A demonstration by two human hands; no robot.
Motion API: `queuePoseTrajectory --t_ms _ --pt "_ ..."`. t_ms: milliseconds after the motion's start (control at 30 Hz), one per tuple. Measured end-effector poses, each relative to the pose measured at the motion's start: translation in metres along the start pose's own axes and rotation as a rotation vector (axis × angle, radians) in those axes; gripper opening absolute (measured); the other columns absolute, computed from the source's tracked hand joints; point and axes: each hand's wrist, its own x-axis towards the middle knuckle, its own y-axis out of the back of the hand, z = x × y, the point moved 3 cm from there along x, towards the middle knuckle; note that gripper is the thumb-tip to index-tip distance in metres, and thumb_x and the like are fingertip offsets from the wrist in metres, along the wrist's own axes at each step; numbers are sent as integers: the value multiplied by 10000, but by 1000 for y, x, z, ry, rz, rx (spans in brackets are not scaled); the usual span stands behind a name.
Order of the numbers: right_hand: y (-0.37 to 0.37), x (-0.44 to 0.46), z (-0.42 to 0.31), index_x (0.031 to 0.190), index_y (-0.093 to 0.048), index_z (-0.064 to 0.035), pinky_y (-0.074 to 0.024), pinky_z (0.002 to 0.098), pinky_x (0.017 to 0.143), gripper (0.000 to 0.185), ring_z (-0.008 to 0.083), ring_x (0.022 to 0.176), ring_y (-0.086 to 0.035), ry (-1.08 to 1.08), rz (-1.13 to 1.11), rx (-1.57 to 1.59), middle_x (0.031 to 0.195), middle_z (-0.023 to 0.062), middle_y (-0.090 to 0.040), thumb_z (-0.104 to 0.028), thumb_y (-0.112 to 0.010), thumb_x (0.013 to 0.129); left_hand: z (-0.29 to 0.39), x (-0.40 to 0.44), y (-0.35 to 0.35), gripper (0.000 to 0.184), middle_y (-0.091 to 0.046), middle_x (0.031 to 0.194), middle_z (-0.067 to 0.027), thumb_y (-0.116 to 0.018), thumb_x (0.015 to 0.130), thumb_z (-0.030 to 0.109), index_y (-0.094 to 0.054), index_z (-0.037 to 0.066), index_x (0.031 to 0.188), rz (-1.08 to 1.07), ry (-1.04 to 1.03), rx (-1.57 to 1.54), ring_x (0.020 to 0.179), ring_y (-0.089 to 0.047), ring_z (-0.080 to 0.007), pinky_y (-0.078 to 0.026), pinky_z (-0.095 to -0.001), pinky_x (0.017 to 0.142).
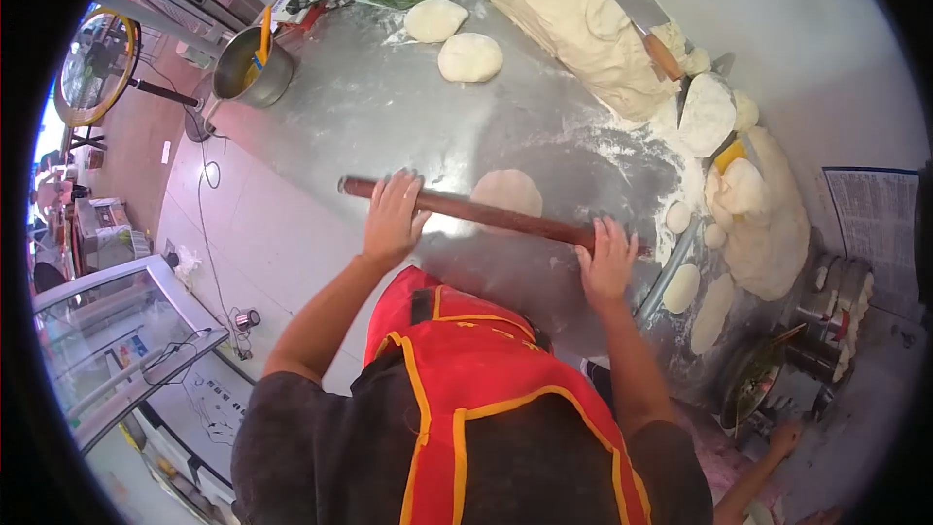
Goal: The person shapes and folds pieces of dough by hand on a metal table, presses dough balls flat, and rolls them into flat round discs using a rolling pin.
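Note:
A dark red-brown wooden rolling pin (pixel 457 206) lies slantwise across a flat round of dough (pixel 522 191) on the floured metal table. My left hand (pixel 392 221) is closed over the pin near its left end, fingers across the top. Close to the other end, my right hand (pixel 608 261) holds the pin the same way. The pin hides part of the dough round, whose far side shows beyond it. Two thick dough discs, one nearer (pixel 469 58) and one farther (pixel 435 20), sit toward the back of the table.
A big dough mass (pixel 583 29) lies at the back right, a wooden-handled cleaver (pixel 632 0) on it. More dough (pixel 768 224) and a grey rod (pixel 666 272) are at the right. A metal pot (pixel 255 73) stands back left. Another person's hand (pixel 783 439) shows lower right, near a pan (pixel 753 379).

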Motion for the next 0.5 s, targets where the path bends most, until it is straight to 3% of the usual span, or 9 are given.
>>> queuePoseTrajectory --t_ms 100,200,300,500 --pt "-32 25 6 1298 -488 -48 -306 504 1062 432 322 1244 -473 -140 74 25 1326 139 -535 -251 -566 925 -1 16 -21 749 -290 1549 -167 -607 890 382 -304 43 1485 -35 165 4 1440 -260 -329 -186 -534 1152" --pt "-47 80 26 1256 -513 -61 -320 487 1050 420 309 1208 -489 -153 93 -45 1306 143 -528 -308 -562 921 -14 73 -28 720 -292 1552 -143 -530 928 436 -300 45 1488 4 140 120 1445 -246 -323 -175 -553 1151" --pt "-64 138 49 1144 -555 -72 -363 479 966 305 303 1086 -528 -277 0 -35 1174 125 -575 -287 -547 929 -16 143 -18 706 -270 1565 -132 -458 957 479 -294 51 1494 -40 177 191 1460 -205 -314 -161 -570 1153" --pt "-69 214 75 1047 -570 -53 -385 492 881 242 321 986 -537 -327 118 -80 1040 110 -607 -267 -526 941 -37 237 -27 697 -259 1568 -139 -435 967 482 -287 52 1496 139 113 235 1468 -185 -306 -156 -533 1172"
